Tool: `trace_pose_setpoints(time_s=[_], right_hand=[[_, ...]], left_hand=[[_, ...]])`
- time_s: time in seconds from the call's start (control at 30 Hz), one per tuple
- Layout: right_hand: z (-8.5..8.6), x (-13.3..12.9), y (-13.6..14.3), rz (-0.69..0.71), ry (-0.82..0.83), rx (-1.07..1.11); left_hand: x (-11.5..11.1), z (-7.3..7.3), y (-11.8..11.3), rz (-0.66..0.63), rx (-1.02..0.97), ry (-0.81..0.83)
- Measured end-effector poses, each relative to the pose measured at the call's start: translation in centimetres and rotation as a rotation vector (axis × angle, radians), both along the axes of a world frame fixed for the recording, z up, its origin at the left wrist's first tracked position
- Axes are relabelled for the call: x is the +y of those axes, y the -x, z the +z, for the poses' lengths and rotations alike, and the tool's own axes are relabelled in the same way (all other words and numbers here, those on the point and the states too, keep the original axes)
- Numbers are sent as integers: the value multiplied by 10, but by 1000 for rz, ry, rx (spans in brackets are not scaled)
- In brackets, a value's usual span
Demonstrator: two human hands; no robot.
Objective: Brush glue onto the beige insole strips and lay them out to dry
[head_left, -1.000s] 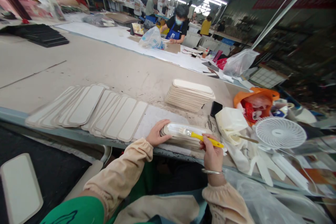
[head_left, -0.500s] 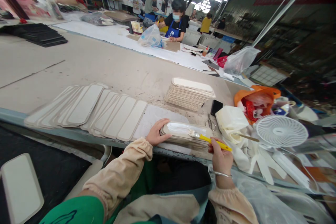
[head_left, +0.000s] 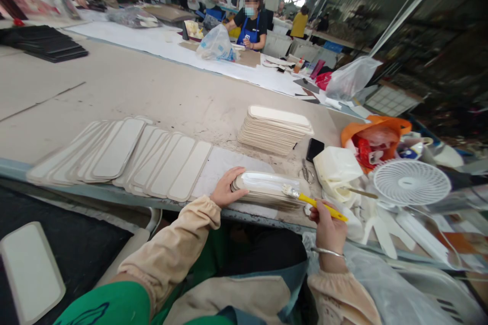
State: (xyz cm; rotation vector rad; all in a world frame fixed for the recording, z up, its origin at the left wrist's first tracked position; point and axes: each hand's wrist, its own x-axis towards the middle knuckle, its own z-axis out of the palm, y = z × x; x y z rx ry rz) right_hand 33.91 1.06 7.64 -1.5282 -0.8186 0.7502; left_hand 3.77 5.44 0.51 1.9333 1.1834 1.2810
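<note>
My right hand (head_left: 330, 223) is closed around the yellow handle of a paintbrush (head_left: 316, 204). The brush's pale bristles rest on the top piece of a stack of flat rounded panels (head_left: 263, 194) at the table's front edge. A wet white coating (head_left: 263, 182) covers much of that top piece. At the stack's left end my left hand (head_left: 230, 188) grips it, thumb in front and fingers behind. Left of this hand, coated-looking pale panels (head_left: 152, 162) lie fanned out, overlapping one another. Another neat stack of panels (head_left: 274, 129) stands farther back.
To the right are a black phone (head_left: 315, 150), scissors (head_left: 307, 172), a white container (head_left: 338, 165), an orange bag (head_left: 375, 132) and a white fan (head_left: 412, 183). Across the table a co-worker in a blue apron (head_left: 249, 30) sits. One loose panel (head_left: 32, 271) lies at lower left.
The brush and my right hand have moved a little to the right along the top panel. My left hand stays at the stack's left end. The view has shifted slightly.
</note>
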Motion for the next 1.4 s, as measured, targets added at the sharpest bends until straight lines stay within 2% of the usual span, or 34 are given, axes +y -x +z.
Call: trace_pose_setpoints(time_s=[0.57,0.87,1.4], right_hand=[[-31,5,14,94,39,73],[-43,7,14,91,35,122],[-53,5,11,107,52,115]], left_hand=[[1,5,0,-15,-64,16],[0,8,0,-7,-41,40],[1,7,1,-3,1,27]])
